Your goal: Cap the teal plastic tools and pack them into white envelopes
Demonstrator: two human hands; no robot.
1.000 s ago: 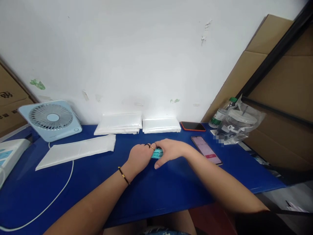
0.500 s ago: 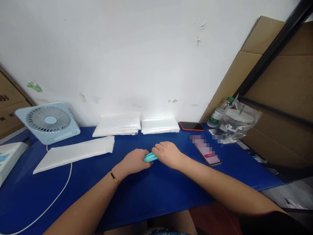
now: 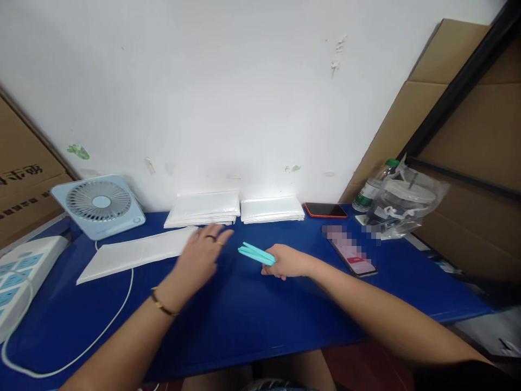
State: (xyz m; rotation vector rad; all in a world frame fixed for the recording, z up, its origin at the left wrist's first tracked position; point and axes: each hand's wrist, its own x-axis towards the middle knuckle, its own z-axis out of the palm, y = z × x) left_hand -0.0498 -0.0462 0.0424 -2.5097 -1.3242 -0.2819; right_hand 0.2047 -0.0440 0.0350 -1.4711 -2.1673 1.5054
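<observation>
Right grip clasped one turquoise bundle, my left grip spread loose: holding step, seemingly, next needing steady pressure.

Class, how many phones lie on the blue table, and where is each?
2: the red-edged phone near the wall, and the lit phone nearer the right hand. Any covered by other things would not show.

The turquoise bundle looks smooth and matt, the desk fan smooth plastic, the carrier bag glossy, crinkled plastic.
</observation>
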